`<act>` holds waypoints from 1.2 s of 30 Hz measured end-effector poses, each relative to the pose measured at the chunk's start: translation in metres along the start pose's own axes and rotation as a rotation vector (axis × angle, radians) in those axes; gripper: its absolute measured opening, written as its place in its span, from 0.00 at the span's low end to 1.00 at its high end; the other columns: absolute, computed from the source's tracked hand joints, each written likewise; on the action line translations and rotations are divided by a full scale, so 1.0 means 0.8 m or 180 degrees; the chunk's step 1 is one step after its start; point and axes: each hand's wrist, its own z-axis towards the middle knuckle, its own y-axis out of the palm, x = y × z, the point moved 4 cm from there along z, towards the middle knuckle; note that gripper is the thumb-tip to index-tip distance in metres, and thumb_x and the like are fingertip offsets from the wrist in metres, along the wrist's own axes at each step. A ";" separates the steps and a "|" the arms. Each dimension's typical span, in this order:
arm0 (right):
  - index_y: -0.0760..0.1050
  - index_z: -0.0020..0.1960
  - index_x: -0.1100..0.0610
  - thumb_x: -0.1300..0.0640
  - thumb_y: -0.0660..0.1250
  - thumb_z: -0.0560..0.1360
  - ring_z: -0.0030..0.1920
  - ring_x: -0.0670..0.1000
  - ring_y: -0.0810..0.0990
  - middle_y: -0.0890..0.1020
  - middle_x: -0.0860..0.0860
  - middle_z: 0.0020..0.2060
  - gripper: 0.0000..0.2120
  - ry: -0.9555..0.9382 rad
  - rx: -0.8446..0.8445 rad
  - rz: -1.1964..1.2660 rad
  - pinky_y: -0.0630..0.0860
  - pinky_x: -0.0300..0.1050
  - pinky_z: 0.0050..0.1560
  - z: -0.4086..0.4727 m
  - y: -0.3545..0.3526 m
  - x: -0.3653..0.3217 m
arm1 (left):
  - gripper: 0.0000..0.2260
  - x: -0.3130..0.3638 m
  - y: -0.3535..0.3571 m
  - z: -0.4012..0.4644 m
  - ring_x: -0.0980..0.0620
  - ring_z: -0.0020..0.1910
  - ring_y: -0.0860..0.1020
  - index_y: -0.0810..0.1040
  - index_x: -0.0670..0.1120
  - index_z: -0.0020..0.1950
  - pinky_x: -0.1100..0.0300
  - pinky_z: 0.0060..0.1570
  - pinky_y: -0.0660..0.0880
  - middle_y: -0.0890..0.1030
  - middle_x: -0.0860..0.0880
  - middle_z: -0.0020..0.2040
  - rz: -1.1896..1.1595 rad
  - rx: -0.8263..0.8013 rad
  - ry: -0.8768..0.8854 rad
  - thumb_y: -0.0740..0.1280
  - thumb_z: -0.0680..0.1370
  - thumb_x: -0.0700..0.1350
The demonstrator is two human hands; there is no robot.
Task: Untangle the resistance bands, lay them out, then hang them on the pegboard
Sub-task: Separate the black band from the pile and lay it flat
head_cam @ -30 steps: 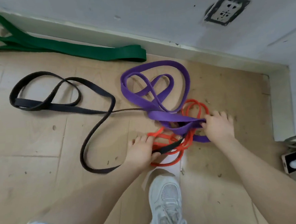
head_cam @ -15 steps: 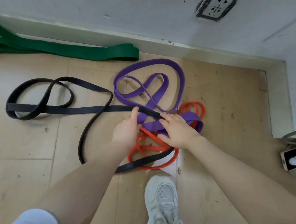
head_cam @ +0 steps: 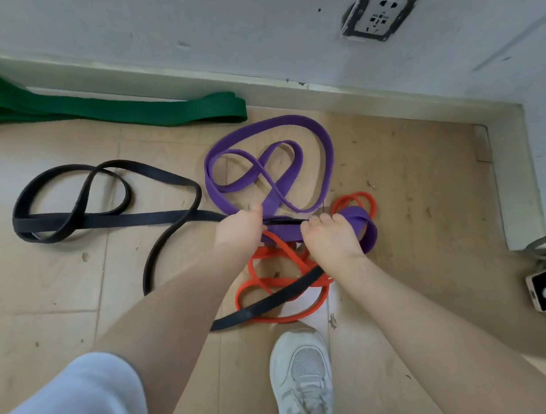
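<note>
Head view: left hand (head_cam: 239, 229) and right hand (head_cam: 329, 238) gripping black band (head_cam: 106, 219) across purple band (head_cam: 322, 146), over red band (head_cam: 260, 281); green band (head_cam: 150, 110) apart, along wall

On a wooden floor (head_cam: 62, 283) by a white wall (head_cam: 222, 24), both hands work at a knot of resistance bands. The left hand (head_cam: 239, 229) and the right hand (head_cam: 329, 238) are each closed on the black band (head_cam: 106, 218) where it crosses the purple band (head_cam: 267, 127). The black band loops off to the left and also runs under the forearms. An orange band (head_cam: 260, 282) lies tangled beneath the hands. A green band (head_cam: 150, 110) lies apart along the skirting. A white shoe (head_cam: 304, 374) stands near the orange band, and a wall socket (head_cam: 381, 11) sits above.
</note>
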 end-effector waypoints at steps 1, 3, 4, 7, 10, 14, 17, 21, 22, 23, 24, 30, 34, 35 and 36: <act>0.71 0.57 0.61 0.61 0.63 0.74 0.52 0.58 0.77 0.80 0.57 0.51 0.12 -0.0007 -0.0120 0.0125 0.69 0.47 0.49 0.001 0.002 0.003 | 0.05 -0.005 -0.003 -0.002 0.48 0.36 0.70 0.66 0.44 0.53 0.55 0.36 0.68 0.69 0.49 0.35 -0.0061 0.0013 -0.0061 0.58 0.81 0.45; 0.66 0.61 0.59 0.63 0.59 0.75 0.56 0.57 0.75 0.79 0.56 0.54 0.15 0.0169 -0.0227 0.0426 0.66 0.47 0.51 -0.001 -0.001 0.014 | 0.05 -0.016 -0.009 -0.005 0.45 0.41 0.73 0.68 0.43 0.53 0.54 0.38 0.69 0.75 0.45 0.43 -0.0072 0.0073 -0.0171 0.58 0.81 0.44; 0.65 0.61 0.58 0.64 0.60 0.74 0.56 0.57 0.75 0.79 0.55 0.53 0.16 0.0310 -0.0203 0.0564 0.65 0.47 0.50 -0.002 -0.005 0.021 | 0.06 -0.020 -0.010 -0.007 0.43 0.44 0.75 0.70 0.43 0.54 0.53 0.40 0.70 0.76 0.43 0.47 -0.0051 0.0099 -0.0176 0.58 0.80 0.44; 0.67 0.56 0.55 0.65 0.58 0.75 0.55 0.57 0.72 0.79 0.53 0.47 0.12 0.0911 0.0150 0.1459 0.61 0.50 0.50 -0.003 -0.016 0.054 | 0.09 -0.026 -0.021 -0.019 0.43 0.49 0.76 0.72 0.42 0.54 0.54 0.40 0.68 0.77 0.43 0.51 -0.0164 0.0359 0.0014 0.57 0.81 0.46; 0.71 0.59 0.50 0.63 0.56 0.78 0.56 0.52 0.71 0.79 0.46 0.49 0.14 0.1443 0.0675 0.2704 0.60 0.49 0.59 -0.009 -0.031 0.085 | 0.10 -0.036 -0.050 -0.044 0.45 0.49 0.76 0.73 0.43 0.54 0.53 0.43 0.72 0.77 0.45 0.50 -0.0484 0.0857 0.0189 0.59 0.80 0.48; 0.76 0.47 0.50 0.66 0.56 0.78 0.52 0.54 0.78 0.80 0.52 0.50 0.15 0.1579 0.0944 0.4588 0.73 0.54 0.60 -0.019 -0.050 0.088 | 0.12 -0.042 -0.094 -0.077 0.46 0.51 0.76 0.75 0.45 0.58 0.54 0.47 0.73 0.77 0.47 0.53 -0.0347 0.0993 0.0515 0.60 0.80 0.50; 0.76 0.45 0.50 0.67 0.55 0.79 0.44 0.52 0.78 0.81 0.55 0.45 0.16 0.1634 0.0871 0.5410 0.77 0.46 0.47 -0.019 -0.084 0.089 | 0.13 -0.042 -0.119 -0.092 0.47 0.52 0.76 0.75 0.46 0.58 0.53 0.51 0.74 0.73 0.48 0.56 -0.0269 0.0848 0.0639 0.63 0.78 0.52; 0.75 0.45 0.55 0.68 0.53 0.79 0.32 0.44 0.79 0.82 0.48 0.33 0.15 0.1279 0.0898 0.6344 0.74 0.35 0.34 -0.014 -0.135 0.089 | 0.16 -0.047 -0.156 -0.117 0.49 0.53 0.75 0.72 0.47 0.59 0.56 0.50 0.74 0.71 0.49 0.59 -0.0668 0.1011 0.0598 0.67 0.74 0.50; 0.75 0.46 0.56 0.68 0.53 0.79 0.31 0.44 0.79 0.83 0.47 0.32 0.15 0.1163 0.0835 0.6595 0.74 0.36 0.34 -0.015 -0.141 0.088 | 0.20 -0.050 -0.162 -0.124 0.49 0.55 0.75 0.70 0.47 0.64 0.57 0.49 0.73 0.71 0.49 0.61 -0.0727 0.1126 0.0632 0.68 0.73 0.48; 0.76 0.46 0.56 0.68 0.53 0.79 0.32 0.45 0.79 0.83 0.47 0.32 0.15 0.1031 0.0751 0.6775 0.73 0.39 0.35 -0.016 -0.147 0.087 | 0.25 -0.053 -0.166 -0.130 0.49 0.58 0.75 0.66 0.47 0.68 0.58 0.50 0.73 0.71 0.49 0.64 -0.0813 0.1252 0.0669 0.68 0.73 0.47; 0.76 0.45 0.57 0.68 0.53 0.78 0.32 0.46 0.79 0.83 0.48 0.32 0.15 0.0908 0.0660 0.6855 0.71 0.41 0.37 -0.019 -0.152 0.086 | 0.28 -0.056 -0.169 -0.134 0.50 0.62 0.73 0.63 0.47 0.71 0.58 0.53 0.71 0.70 0.49 0.67 -0.0940 0.1376 0.0710 0.69 0.74 0.47; 0.75 0.40 0.57 0.67 0.57 0.76 0.33 0.48 0.76 0.78 0.51 0.34 0.11 0.0266 0.0196 0.7408 0.76 0.42 0.38 -0.023 -0.162 0.074 | 0.23 -0.062 -0.149 -0.114 0.57 0.46 0.77 0.65 0.50 0.71 0.71 0.35 0.72 0.73 0.53 0.56 -0.2221 0.0935 0.0324 0.65 0.77 0.39; 0.77 0.46 0.56 0.67 0.57 0.78 0.33 0.48 0.75 0.80 0.50 0.34 0.11 0.1246 0.0558 0.6828 0.71 0.43 0.36 -0.009 -0.140 0.086 | 0.11 -0.055 -0.133 -0.095 0.51 0.42 0.76 0.76 0.44 0.59 0.64 0.38 0.69 0.79 0.46 0.49 -0.1383 0.0717 0.0283 0.61 0.78 0.39; 0.77 0.48 0.56 0.67 0.57 0.78 0.33 0.48 0.76 0.80 0.50 0.35 0.12 0.1723 0.0731 0.6592 0.71 0.43 0.35 -0.007 -0.125 0.096 | 0.10 -0.061 -0.133 -0.092 0.48 0.43 0.76 0.76 0.43 0.57 0.60 0.39 0.70 0.79 0.44 0.49 -0.1308 0.0856 0.0113 0.60 0.78 0.38; 0.77 0.51 0.56 0.68 0.57 0.77 0.34 0.48 0.77 0.80 0.51 0.38 0.12 0.2267 0.0878 0.6368 0.73 0.43 0.35 -0.006 -0.107 0.108 | 0.09 -0.072 -0.134 -0.089 0.47 0.42 0.76 0.76 0.41 0.56 0.58 0.38 0.70 0.79 0.43 0.48 -0.1327 0.1014 -0.0096 0.59 0.78 0.39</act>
